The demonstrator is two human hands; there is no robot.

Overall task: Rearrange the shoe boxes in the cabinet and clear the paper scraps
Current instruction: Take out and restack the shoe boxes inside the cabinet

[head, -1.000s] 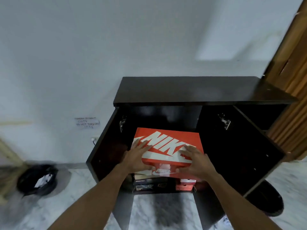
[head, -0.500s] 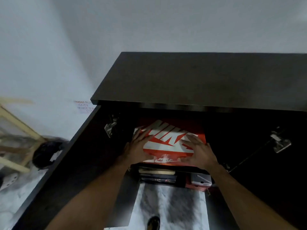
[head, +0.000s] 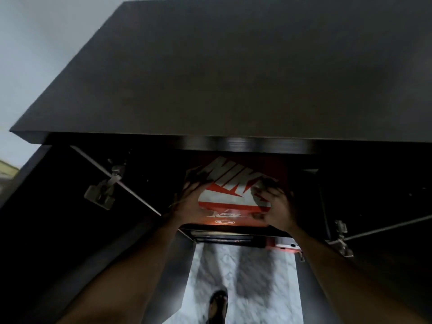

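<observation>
An orange shoe box (head: 230, 192) with large white lettering on its lid sits inside the dark cabinet (head: 233, 78), just under the top panel. My left hand (head: 189, 204) grips the box's left front corner. My right hand (head: 274, 208) grips its right front corner. Both hands have fingers spread over the lid. Under the box lie other shoe boxes (head: 233, 239), dark ones at the left and a red one at the right, mostly hidden. No paper scraps are in view.
Both cabinet doors stand open, the left door (head: 58, 218) and the right door (head: 378, 206), each with metal hinges. The marble floor (head: 245, 272) shows between them, with my sandalled foot (head: 218, 305) near the bottom edge. A pale wall is at the upper left.
My view has moved much closer over the cabinet top. The orange box has gone deeper under the top panel with both hands on it.
</observation>
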